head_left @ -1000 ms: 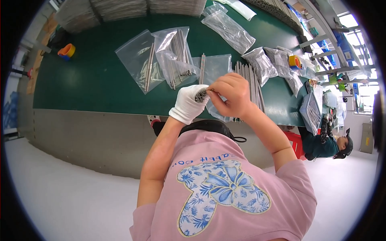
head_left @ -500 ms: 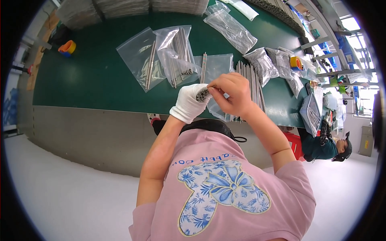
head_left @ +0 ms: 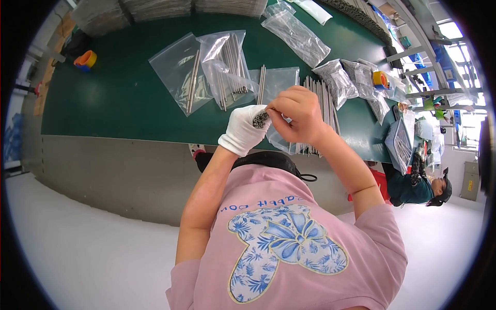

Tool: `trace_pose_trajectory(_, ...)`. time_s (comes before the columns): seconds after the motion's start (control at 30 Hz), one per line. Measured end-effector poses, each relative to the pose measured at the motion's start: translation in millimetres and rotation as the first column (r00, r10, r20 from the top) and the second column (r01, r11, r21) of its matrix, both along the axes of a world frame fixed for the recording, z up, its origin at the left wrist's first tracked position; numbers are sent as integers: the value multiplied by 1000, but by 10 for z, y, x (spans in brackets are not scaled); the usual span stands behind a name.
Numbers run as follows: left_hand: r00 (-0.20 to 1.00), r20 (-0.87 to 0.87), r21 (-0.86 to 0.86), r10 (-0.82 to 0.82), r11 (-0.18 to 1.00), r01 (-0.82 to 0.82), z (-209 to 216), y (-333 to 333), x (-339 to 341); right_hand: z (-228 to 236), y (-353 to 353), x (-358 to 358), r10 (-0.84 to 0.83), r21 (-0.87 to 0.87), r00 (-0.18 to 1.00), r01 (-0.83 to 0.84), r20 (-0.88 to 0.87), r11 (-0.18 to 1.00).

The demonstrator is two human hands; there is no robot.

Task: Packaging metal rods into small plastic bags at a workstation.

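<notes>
"What's near the left edge of the bench?"
"An orange and blue roll of tape. Then come clear bags with thin metal rods."
"And the hands?"
"The left hand, in a white glove, is wrapped around a bunch of metal tubes by the front edge. The bare right hand has its fingertips at the tube ends. One cannot tell if they pinch any."
"Next?"
"Loose rods near the front edge, then full gray bags toward the right edge."

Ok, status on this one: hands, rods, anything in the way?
Gloved left hand closed around metal rod bundle. Bare right hand at its exposed end, grip unclear. Nothing visibly blocking either hand.
</notes>
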State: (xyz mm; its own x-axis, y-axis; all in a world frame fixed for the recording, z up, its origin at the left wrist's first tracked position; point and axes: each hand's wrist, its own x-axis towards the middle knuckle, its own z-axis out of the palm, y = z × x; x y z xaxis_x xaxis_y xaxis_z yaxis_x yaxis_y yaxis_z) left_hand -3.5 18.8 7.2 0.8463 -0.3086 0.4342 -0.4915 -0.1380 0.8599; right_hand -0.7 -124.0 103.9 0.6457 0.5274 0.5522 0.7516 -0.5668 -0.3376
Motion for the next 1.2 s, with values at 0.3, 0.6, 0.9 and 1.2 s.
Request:
trace_pose_trajectory(0.3, 1000, 17, -15, 25, 1000, -24, 21, -12, -14, -87, 22, -74, -77, 18, 994, 76, 72, 997)
trace_pose_trajectory(0.6, 1000, -4, 13, 21, 1000, -21, 1, -2, -12, -83, 18, -64, -24, 13, 1000, 24, -4, 1000)
trace_pose_trajectory(0.9, 1000, 27, -16, 4, 1000, -4, 23, 3, -10, -91, 56, -41, 26, 32, 994, -29, 104, 999)
trace_pose_trajectory(1.2, 1000, -9, -6, -11, 1000, 11, 6, -8, -28, -84, 43, -52, 20, 21, 998, -21, 55, 1000)
